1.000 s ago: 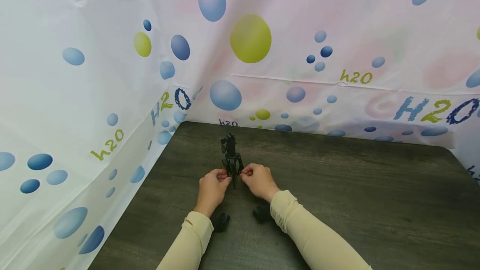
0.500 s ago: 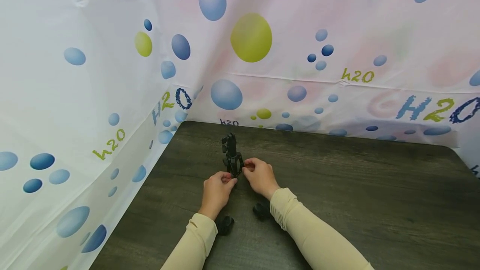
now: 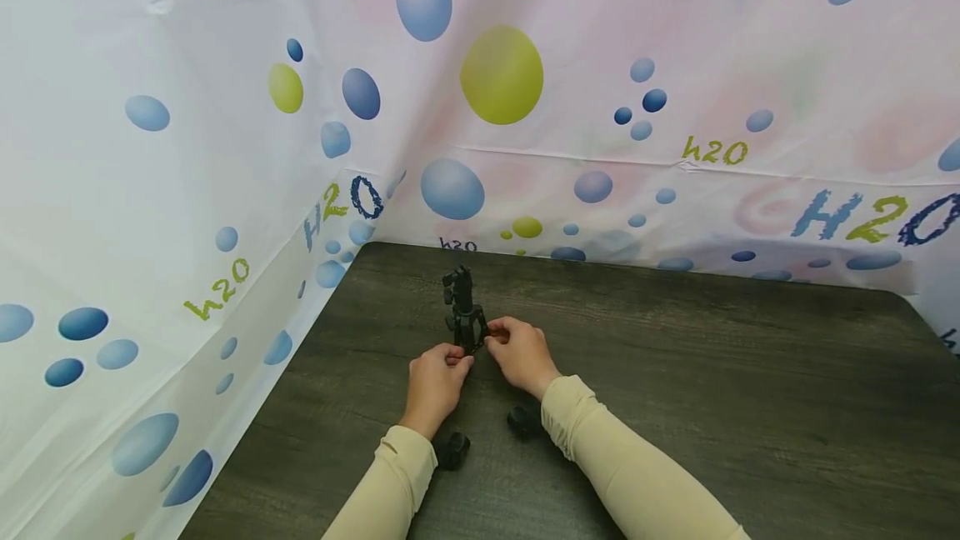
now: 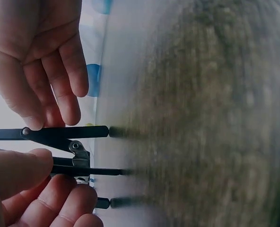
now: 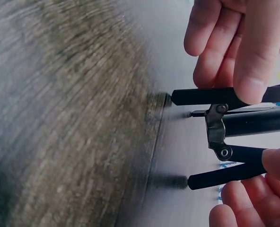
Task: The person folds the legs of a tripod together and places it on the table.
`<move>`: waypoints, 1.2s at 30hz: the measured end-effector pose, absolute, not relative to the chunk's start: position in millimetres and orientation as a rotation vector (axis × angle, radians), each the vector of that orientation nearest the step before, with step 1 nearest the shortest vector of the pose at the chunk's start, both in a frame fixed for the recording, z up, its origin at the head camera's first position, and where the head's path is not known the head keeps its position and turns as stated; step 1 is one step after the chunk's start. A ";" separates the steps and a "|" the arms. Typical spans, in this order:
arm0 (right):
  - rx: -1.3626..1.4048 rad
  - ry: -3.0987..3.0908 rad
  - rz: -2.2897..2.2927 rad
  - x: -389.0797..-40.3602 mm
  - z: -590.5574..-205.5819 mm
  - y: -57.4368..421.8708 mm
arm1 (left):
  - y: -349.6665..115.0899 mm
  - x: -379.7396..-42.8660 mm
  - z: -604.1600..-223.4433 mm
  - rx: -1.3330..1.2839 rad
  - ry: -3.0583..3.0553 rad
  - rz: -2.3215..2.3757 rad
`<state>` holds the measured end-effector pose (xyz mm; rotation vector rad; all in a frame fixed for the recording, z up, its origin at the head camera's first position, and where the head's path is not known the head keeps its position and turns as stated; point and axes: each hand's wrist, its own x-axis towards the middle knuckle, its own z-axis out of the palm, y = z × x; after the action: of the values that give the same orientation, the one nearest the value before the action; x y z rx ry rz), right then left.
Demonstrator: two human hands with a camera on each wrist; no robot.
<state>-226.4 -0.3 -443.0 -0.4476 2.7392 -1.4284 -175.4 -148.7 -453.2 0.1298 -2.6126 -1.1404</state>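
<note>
"White sheeting (image 3: 585, 23) printed with blue and green ovals and H2O lettering closes off the back and left. What lies in front?"

"Broad dark wood-grained table (image 3: 712, 373). Two forearms in pale yellow sleeves (image 3: 637, 465) reach over it, and both hands are busy: the left hand (image 3: 433, 386) and the right hand (image 3: 521, 355) each hold a thumb-and-finger pinch."

"On what?"

"On a small black tripod (image 3: 463, 307) with jointed legs. It is upright between the hands, over the far left part of the table."

"Who has which part?"

"Around the black tubular column (image 5: 263, 124), the left pinches one flat-sided black leg (image 5: 201, 96), the right another black leg (image 5: 208, 178). A thinner-looking third leg (image 5: 199, 113) appears free of both."

"How would you handle it?"

"I'd press evenly on both sides, so the column doesn't lean, and check the third leg matches the spread. Thumbs should go well clear of the shiny metal hinge bracket (image 5: 216, 132); it could nip skin."

"And the leg ends?"

"Blurred. I can't tell whether they touch the table; before letting go, I'd make sure all three do."
</note>
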 end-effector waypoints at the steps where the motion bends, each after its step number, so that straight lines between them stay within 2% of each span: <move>1: -0.447 2.741 -1.427 -226.3 -443.1 -0.3 | -148.8 -175.3 -452.8 0.131 -2.613 -1.141; 36: -0.432 2.776 -1.444 -221.8 -446.4 -0.8 | -150.8 -180.4 -451.8 0.243 -2.611 -1.107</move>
<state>-221.8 -0.8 -446.4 -0.4322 2.7761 -1.4437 -180.4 -150.8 -451.8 0.2429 -2.6115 -1.1069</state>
